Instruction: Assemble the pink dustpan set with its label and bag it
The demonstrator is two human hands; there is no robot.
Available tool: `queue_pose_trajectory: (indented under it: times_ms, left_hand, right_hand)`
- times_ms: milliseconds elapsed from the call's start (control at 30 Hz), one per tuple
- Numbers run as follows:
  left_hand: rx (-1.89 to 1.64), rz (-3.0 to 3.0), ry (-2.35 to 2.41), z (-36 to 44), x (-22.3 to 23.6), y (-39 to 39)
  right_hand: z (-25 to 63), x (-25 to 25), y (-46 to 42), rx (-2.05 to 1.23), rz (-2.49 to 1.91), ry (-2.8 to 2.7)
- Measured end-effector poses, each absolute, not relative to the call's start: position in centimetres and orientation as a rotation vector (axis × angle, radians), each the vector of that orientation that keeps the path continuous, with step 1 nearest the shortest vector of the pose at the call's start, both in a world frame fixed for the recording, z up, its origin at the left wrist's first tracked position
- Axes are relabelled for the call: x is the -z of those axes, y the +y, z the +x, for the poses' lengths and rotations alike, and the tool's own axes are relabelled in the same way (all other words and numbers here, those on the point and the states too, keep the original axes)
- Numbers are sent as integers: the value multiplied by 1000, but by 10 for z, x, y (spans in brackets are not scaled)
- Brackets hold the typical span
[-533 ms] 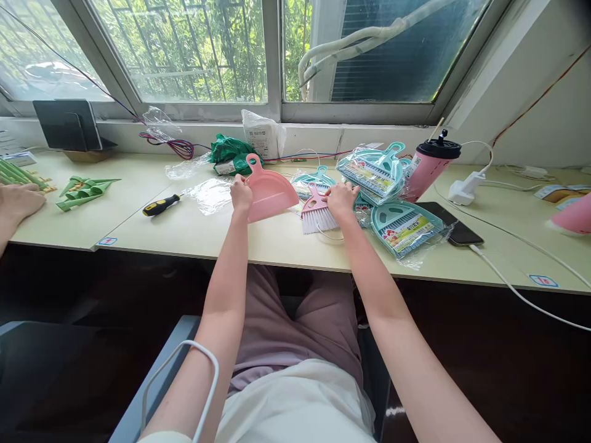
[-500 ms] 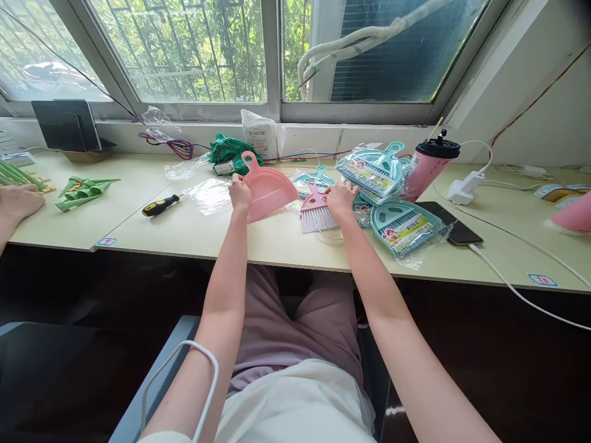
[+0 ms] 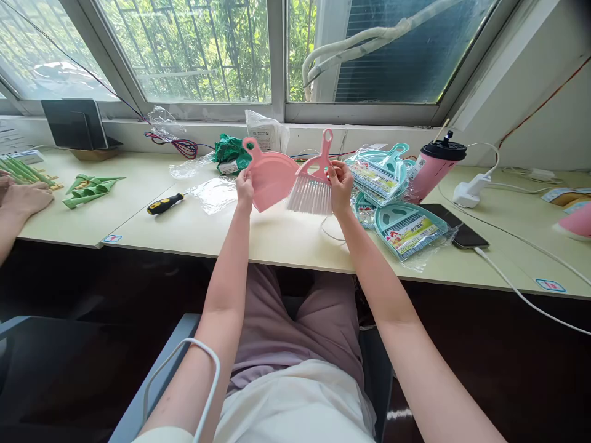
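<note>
My left hand (image 3: 245, 186) is closed on the left edge of a pink dustpan (image 3: 272, 178), which I hold up over the table with its looped handle pointing up. In my right hand (image 3: 340, 181) is a small pink hand brush (image 3: 315, 178), gripped at the right side of its head. Its handle points up and its pale bristles hang down. The brush's left side is right beside the dustpan's right edge; whether they touch I cannot tell. Just right of my right hand lie turquoise dustpan-and-brush sets (image 3: 409, 229) in clear plastic wrapping.
A yellow-and-black screwdriver (image 3: 165, 203) and clear plastic wrap (image 3: 215, 194) lie to the left. Behind the dustpan sits a green bag (image 3: 229, 154). A pink cup (image 3: 436, 166), a phone (image 3: 455, 226) and a charger with cables (image 3: 471, 189) stand or lie right. Another person's hand (image 3: 30, 200) rests far left.
My right hand has lifted the brush off the table and brought it upright beside the dustpan. The dustpan, still in my left hand, has tilted slightly.
</note>
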State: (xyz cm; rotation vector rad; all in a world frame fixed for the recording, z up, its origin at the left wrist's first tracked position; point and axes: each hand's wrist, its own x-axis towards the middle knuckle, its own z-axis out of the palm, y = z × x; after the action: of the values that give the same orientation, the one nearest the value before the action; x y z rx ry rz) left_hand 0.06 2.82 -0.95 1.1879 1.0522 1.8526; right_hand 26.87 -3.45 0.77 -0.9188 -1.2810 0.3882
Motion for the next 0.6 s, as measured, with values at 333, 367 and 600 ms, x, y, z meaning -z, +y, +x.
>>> queue_pose_trajectory:
  times_ms: [333, 367, 600]
  left_hand:
    - [-1215, 1505, 686, 57, 0, -24]
    - [-1193, 1535, 687, 58, -1, -27]
    - [-1149, 1618, 638, 61, -5, -35]
  right_hand:
    - [238, -1, -58, -153, -1153, -1230]
    - [239, -2, -59, -102, -1220, -1224]
    - [243, -3, -60, 56, -1467, -1284]
